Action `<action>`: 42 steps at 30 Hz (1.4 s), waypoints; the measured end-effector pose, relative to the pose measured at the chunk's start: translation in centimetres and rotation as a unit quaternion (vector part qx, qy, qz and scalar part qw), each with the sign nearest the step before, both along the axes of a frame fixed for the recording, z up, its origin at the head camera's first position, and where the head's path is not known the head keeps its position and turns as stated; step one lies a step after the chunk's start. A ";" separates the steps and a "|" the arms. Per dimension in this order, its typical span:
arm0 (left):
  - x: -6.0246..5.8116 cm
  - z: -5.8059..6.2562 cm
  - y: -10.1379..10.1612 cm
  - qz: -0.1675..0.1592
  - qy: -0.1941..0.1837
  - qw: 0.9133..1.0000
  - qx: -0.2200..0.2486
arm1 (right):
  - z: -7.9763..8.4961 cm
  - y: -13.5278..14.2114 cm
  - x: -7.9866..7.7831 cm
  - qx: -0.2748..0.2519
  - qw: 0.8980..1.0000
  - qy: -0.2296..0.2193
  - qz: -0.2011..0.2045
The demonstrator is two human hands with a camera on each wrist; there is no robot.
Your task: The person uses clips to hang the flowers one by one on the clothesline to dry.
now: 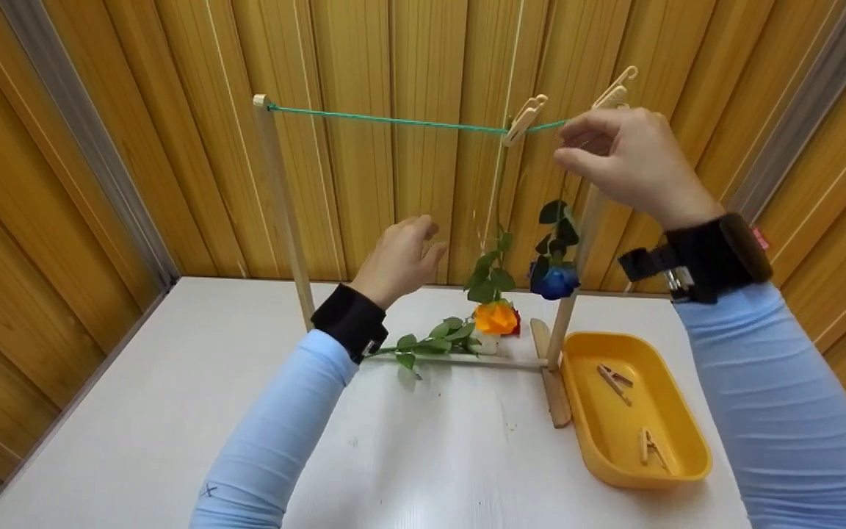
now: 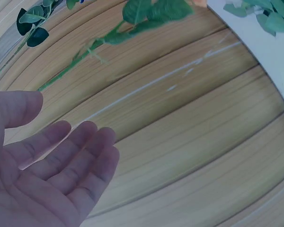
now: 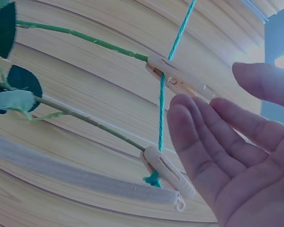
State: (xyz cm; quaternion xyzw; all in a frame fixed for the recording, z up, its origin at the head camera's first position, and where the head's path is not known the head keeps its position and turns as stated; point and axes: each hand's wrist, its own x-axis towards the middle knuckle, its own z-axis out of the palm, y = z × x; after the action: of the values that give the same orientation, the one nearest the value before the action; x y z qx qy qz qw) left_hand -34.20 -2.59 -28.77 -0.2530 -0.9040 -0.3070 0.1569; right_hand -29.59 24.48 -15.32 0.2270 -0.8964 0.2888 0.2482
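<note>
An orange rose (image 1: 495, 318) hangs head down from a green cord (image 1: 393, 120), its stem held by a clothespin (image 1: 525, 120). Right of it a blue rose (image 1: 558, 281) hangs the same way from a second clothespin (image 3: 166, 171). My right hand (image 1: 632, 158) is beside the cord near these clothespins, fingers loosely bent and nothing between them. My left hand (image 1: 402, 258) is in the air left of the orange rose, palm bare in the left wrist view. Beneath, a rose with a leafy stem (image 1: 434, 342) lies on the table; its red bloom (image 1: 516, 322) is partly hidden behind the orange one.
The cord runs between two wooden posts (image 1: 281, 213) of a stand. A yellow tray (image 1: 592, 461) at the right holds two clothespins (image 1: 616, 384). The white table (image 1: 136, 411) ends at a wood-patterned wall (image 1: 423, 184).
</note>
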 end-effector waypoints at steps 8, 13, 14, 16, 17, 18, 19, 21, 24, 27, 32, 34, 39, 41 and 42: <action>2.6 -1.6 -2.3 0.037 0.056 0.997 -0.031 | -6.7 1.4 3.7 0.004 0.998 0.064 0.016; 3.9 -3.6 -2.8 0.042 0.154 0.987 -0.010 | -12.1 1.9 4.6 0.001 0.996 0.089 0.019; 4.1 -4.0 -2.8 0.046 0.170 0.984 -0.007 | -13.1 1.9 4.7 0.000 0.996 0.086 0.017; 4.6 -4.9 -2.8 0.057 0.195 0.979 -0.003 | -15.2 1.8 4.9 -0.005 0.997 0.078 0.011; 4.8 -5.3 -2.7 0.063 0.204 0.977 -0.003 | -16.2 1.8 5.0 -0.008 0.997 0.074 0.007; 5.1 -5.8 -2.7 0.069 0.210 0.975 -0.004 | -17.1 1.7 5.1 -0.012 0.998 0.069 0.003; 5.3 -6.2 -2.6 0.073 0.214 0.974 -0.006 | -18.0 1.6 5.1 -0.014 0.998 0.067 -0.003; 5.8 -7.1 -2.4 0.085 0.219 0.972 -0.011 | -19.6 1.4 5.3 -0.016 0.998 0.060 -0.017; 6.5 -8.7 -2.2 0.099 0.220 0.970 -0.022 | -21.7 1.0 5.5 -0.017 0.998 0.044 -0.040; 7.1 -10.2 -2.1 0.107 0.216 0.970 -0.033 | -23.4 0.6 5.7 -0.020 0.998 0.024 -0.057; 7.8 -13.0 -2.0 0.118 0.193 0.973 -0.049 | -26.1 0.1 6.0 -0.033 0.997 0.016 -0.069; 8.1 -14.0 -1.9 0.124 0.183 0.974 -0.054 | -27.1 0.1 6.1 -0.037 0.996 0.021 -0.074; 8.5 -16.4 -1.5 0.137 0.169 0.974 -0.056 | -29.3 0.0 6.5 -0.024 0.995 0.007 -0.092; 8.6 -17.3 -1.2 0.139 0.169 0.974 -0.057 | -30.0 0.1 6.6 -0.018 0.995 -0.012 -0.098; 8.7 -17.6 -1.1 0.140 0.167 0.974 -0.056 | -30.3 0.1 6.6 -0.015 0.995 -0.021 -0.099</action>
State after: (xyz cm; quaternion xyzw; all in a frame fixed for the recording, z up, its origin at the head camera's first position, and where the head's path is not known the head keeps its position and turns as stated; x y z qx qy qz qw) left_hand -25.55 -3.71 -46.39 -0.1804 -0.9073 -0.1843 0.3322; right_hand -22.97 24.57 -45.61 0.1275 -0.9151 0.2808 0.2597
